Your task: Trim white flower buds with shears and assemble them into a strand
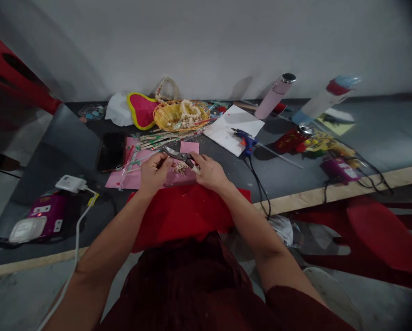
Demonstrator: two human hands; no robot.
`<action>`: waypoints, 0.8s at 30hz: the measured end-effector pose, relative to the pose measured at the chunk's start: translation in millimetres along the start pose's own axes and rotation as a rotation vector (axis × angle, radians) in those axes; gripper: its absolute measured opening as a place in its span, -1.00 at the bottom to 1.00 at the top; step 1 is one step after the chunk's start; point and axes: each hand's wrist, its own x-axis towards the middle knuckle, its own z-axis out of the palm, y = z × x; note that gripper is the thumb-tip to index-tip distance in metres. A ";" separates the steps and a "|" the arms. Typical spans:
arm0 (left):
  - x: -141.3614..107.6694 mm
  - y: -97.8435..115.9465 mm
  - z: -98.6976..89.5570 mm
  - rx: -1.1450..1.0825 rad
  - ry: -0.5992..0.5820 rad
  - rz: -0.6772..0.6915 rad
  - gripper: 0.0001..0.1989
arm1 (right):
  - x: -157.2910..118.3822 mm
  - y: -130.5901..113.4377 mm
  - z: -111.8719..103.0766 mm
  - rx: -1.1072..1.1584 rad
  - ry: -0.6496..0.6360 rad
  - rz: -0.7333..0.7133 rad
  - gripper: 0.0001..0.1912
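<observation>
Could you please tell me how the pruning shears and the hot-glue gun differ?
The pruning shears are in the right hand, while the hot-glue gun lies unheld. The pruning shears look mostly dark grey; the hot-glue gun is blue with an orange part. Both are hand tools.

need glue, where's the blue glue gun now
In the head view, the blue glue gun lies right of the right hand, over the edge of the white sheet.
</observation>
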 end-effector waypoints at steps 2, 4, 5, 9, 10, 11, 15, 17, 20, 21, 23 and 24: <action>0.2 2.3 -0.3 0.043 0.004 0.017 -0.84 | 1.2 1.1 1.2 0.005 0.006 0.008 -0.43; 0.4 4.0 -1.0 0.079 -0.006 0.029 -0.82 | 3.1 3.3 2.6 0.003 0.011 0.013 -0.43; 0.5 4.2 -1.4 0.085 -0.018 0.034 -0.82 | 4.1 4.7 3.2 0.001 0.011 0.012 -0.42; 0.5 0.1 -2.3 0.074 -0.075 0.039 -0.78 | 6.4 10.6 5.0 -0.005 -0.005 -0.008 -0.34; 0.5 -1.4 -2.3 0.060 -0.084 0.034 -0.77 | 6.5 11.5 5.2 -0.005 -0.004 -0.014 -0.33; 0.4 -2.8 -2.3 0.045 -0.091 0.027 -0.77 | 6.5 12.2 5.3 -0.005 0.001 -0.017 -0.33; -0.1 -4.6 -2.0 0.036 -0.106 0.023 -0.76 | 6.1 12.0 4.5 -0.006 0.000 -0.015 -0.34; -0.3 -3.2 -2.0 0.040 -0.095 0.022 -0.76 | 5.9 10.5 3.9 -0.002 -0.007 -0.016 -0.36; -0.2 -0.2 -2.1 0.023 -0.069 0.020 -0.77 | 5.0 6.5 3.8 0.003 0.003 -0.022 -0.40; 0.0 0.6 -2.3 0.020 -0.060 0.023 -0.77 | 4.5 4.9 4.2 0.001 0.009 -0.023 -0.40; 0.5 1.9 -2.7 0.021 -0.040 0.034 -0.78 | 3.2 1.6 5.1 -0.006 0.019 -0.021 -0.41; 0.7 2.3 -2.9 0.023 -0.031 0.038 -0.79 | 2.6 0.2 5.6 -0.008 0.018 -0.019 -0.41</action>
